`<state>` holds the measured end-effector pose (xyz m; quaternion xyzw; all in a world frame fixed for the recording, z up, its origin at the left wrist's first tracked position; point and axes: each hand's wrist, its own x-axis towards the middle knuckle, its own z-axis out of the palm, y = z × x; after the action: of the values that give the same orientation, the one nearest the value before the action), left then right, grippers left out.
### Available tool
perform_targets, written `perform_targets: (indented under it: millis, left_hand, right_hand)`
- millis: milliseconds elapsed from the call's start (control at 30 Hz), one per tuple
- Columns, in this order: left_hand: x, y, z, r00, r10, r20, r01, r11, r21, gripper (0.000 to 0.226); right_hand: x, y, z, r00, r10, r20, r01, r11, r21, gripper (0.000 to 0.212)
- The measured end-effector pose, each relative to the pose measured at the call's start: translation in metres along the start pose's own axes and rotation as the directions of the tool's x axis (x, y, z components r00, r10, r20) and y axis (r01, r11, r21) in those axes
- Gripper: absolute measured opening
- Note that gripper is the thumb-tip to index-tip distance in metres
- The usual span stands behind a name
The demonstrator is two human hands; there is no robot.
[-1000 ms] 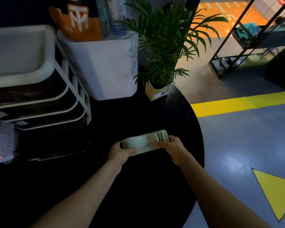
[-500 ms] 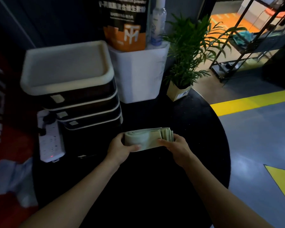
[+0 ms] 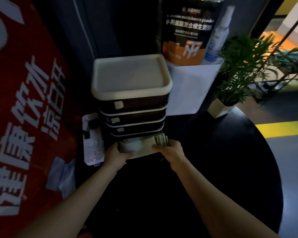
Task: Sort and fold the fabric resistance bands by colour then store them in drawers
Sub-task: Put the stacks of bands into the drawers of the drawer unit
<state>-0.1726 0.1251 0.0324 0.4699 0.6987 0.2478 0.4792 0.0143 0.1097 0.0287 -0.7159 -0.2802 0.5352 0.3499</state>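
A stack of folded pale green fabric bands (image 3: 143,146) is held between both hands just in front of the drawer unit (image 3: 132,100). My left hand (image 3: 117,155) grips the stack's left end, thumb on top. My right hand (image 3: 169,149) holds its right end, where the folded edges fan out. The drawer unit is white-framed with several dark drawers, each with a small pale label; the upper drawers look closed, and the bands hide the lowest one.
The round black table (image 3: 213,169) carries a white power strip (image 3: 93,141) left of the drawers, a white bin (image 3: 191,86) with a bag and spray bottle behind, and a potted plant (image 3: 237,73) at right. A red banner (image 3: 24,100) stands at left.
The view has swung left and the drawer unit is now centred. Both hands have carried the green bands forward, up to the lowest drawer.
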Motion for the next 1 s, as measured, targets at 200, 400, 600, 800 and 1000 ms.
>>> perform_targets:
  millis: [200,400,600,800,1000]
  left_hand:
    - [0.021,-0.017,0.007,0.998,-0.054,-0.018,0.055,0.994,0.099,0.056]
    - [0.023,-0.020,0.010,0.998,-0.066,0.004,0.061,0.935,0.349,0.057]
    - [-0.011,-0.024,0.015,0.904,0.419,0.085,-0.384,0.710,0.590,0.059]
    - [-0.017,-0.038,0.026,0.858,0.403,0.320,-0.506,0.545,0.668,0.061]
    - [-0.013,-0.043,0.026,0.836,0.408,0.367,-0.542,0.514,0.665,0.065]
  right_hand:
    - [0.018,-0.002,0.024,0.998,0.043,-0.034,-0.050,0.971,-0.234,0.044]
    - [0.022,0.000,0.034,0.998,0.040,-0.048,-0.056,0.909,-0.414,0.051]
    - [0.022,0.001,0.038,0.997,0.038,-0.072,-0.067,0.887,-0.457,0.046]
    - [0.013,0.008,0.031,0.996,-0.088,0.000,0.077,0.865,-0.496,0.035]
    - [-0.005,0.021,0.016,0.864,-0.487,0.129,0.441,0.608,-0.660,0.056]
